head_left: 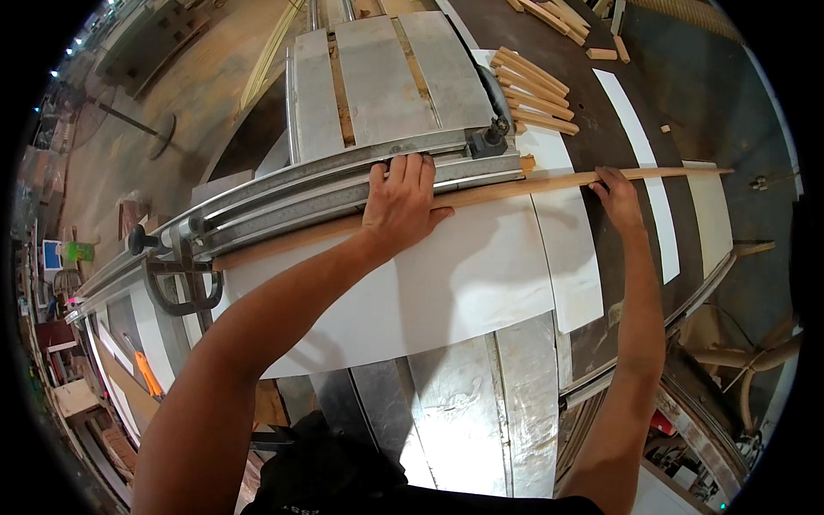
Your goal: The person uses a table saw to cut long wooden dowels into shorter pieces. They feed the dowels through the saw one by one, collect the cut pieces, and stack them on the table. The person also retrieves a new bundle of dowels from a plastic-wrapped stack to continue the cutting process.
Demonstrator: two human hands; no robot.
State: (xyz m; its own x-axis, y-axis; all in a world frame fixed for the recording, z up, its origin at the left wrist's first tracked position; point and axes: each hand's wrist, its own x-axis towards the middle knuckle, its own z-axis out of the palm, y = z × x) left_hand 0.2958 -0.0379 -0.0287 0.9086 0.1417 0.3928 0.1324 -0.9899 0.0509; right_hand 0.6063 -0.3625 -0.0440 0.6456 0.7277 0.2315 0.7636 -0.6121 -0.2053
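Observation:
A long, thin wooden strip (498, 190) lies along the near side of the metal saw fence (296, 199), across a white sheet (481, 275) on the saw table. My left hand (401, 206) is closed over fence and strip together, fingers hooked over the fence and thumb against the wood. Farther right, my right hand (619, 197) pinches the strip between thumb and fingers; its end runs on past that hand. A black flip stop (489, 137) sits on the fence between my hands. The blade is not visible.
Several short cut wooden pieces (536, 90) are piled beyond the fence, with more offcuts (558, 17) at the far edge. At the fence's left end is a black handle (184, 287). An orange utility knife (148, 374) lies at the left. The slotted sliding table (378, 77) stands beyond.

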